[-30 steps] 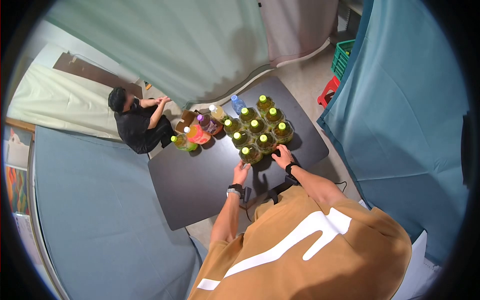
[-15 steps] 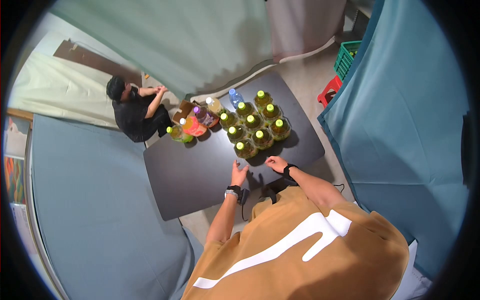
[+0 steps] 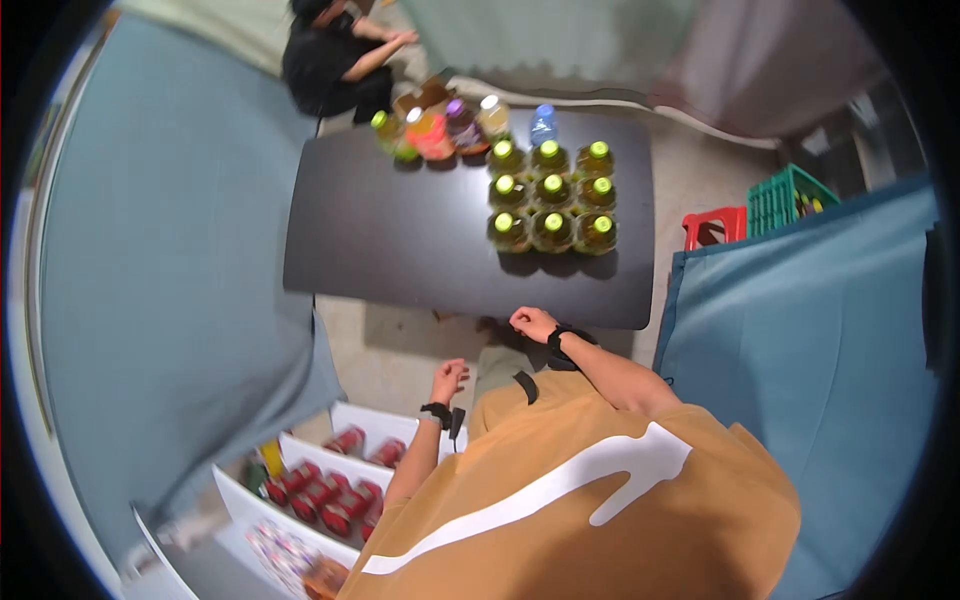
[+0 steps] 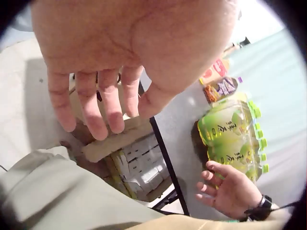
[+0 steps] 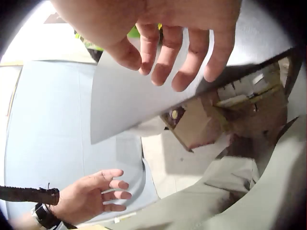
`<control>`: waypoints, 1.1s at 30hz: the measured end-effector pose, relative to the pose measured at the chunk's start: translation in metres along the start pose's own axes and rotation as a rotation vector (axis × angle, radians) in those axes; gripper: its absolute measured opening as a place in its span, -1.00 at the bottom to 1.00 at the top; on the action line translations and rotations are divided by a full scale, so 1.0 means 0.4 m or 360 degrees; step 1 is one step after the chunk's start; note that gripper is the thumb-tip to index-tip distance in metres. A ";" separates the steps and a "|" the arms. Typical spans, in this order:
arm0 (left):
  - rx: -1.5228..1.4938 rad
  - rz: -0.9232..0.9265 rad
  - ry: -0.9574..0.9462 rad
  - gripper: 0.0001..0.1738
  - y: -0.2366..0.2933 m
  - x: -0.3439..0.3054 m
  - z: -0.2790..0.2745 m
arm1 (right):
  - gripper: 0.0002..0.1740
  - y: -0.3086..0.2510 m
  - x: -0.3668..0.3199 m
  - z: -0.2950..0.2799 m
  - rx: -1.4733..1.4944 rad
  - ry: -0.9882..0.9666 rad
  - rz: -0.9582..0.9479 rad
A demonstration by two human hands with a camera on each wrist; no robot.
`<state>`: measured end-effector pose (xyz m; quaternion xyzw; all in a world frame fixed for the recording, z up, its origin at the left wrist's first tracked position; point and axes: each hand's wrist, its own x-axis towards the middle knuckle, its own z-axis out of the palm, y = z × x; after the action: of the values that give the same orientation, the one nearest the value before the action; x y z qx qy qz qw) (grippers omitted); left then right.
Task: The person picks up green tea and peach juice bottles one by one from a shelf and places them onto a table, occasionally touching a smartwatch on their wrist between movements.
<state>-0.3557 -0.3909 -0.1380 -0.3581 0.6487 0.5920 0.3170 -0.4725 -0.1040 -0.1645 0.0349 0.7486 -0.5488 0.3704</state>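
Observation:
Several green-capped bottles of yellow-green drink (image 3: 552, 190) stand in a tight block of rows on the dark table (image 3: 400, 230). My right hand (image 3: 535, 323) is at the table's front edge, in front of this block, its fingers loosely bent around nothing. Lower and further left, my left hand (image 3: 450, 380) hangs beside my body, away from the table, with relaxed fingers and nothing in them. In the left wrist view, the wrapped sides of the bottles carry a green print with dark lettering.
Along the table's back edge stand a purple-capped bottle (image 3: 463, 130), a pink-labelled bottle (image 3: 428, 137) and a blue bottle (image 3: 543, 125). White bins (image 3: 240, 500) at lower left hold several red packages. A red stool (image 3: 715, 228) and green crate (image 3: 785, 200) are at right. A person (image 3: 340, 65) sits behind the table.
Both hands have come away from the front bottles and drawn back towards my body, the left one furthest. The head view has turned, bringing the white bins into sight.

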 end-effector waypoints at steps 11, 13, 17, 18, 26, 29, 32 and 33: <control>-0.0662 0.0247 0.0401 -0.66 -0.151 -0.225 0.068 | -0.77 -0.179 -0.012 0.176 -0.0382 -0.0873 -0.0369; -0.0774 0.0314 0.0500 -0.66 -0.162 -0.279 0.062 | -0.77 -0.220 -0.031 0.252 -0.0369 -0.1032 -0.0414; -0.1006 0.0497 0.0763 -0.67 -0.221 -0.394 0.033 | -0.77 -0.279 -0.131 0.436 -0.0504 -0.1321 -0.0540; -0.1067 0.0536 0.0830 -0.68 -0.227 -0.436 0.031 | -0.76 -0.285 -0.164 0.482 -0.0491 -0.1458 -0.0509; -0.1288 0.0868 0.1652 -0.73 -0.430 -0.736 0.077 | -0.76 -0.291 -0.457 0.790 -0.0551 -0.2267 -0.0553; -0.1237 0.0811 0.1972 -0.74 -0.523 -0.822 0.098 | -0.76 -0.271 -0.576 0.873 -0.0593 -0.2448 -0.0583; -0.1198 0.0711 0.2265 -0.77 -0.561 -0.935 0.141 | -0.76 -0.216 -0.667 0.940 -0.0564 -0.2595 -0.0559; -0.1215 0.0687 0.2376 -0.75 -0.577 -0.967 0.160 | -0.79 -0.201 -0.709 0.959 -0.0486 -0.2640 -0.0553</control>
<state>0.0470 -0.3024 0.0539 -0.6040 0.4978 0.4266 -0.4532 -0.1064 -0.3604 0.0205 -0.5426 0.2964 -0.3392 0.7090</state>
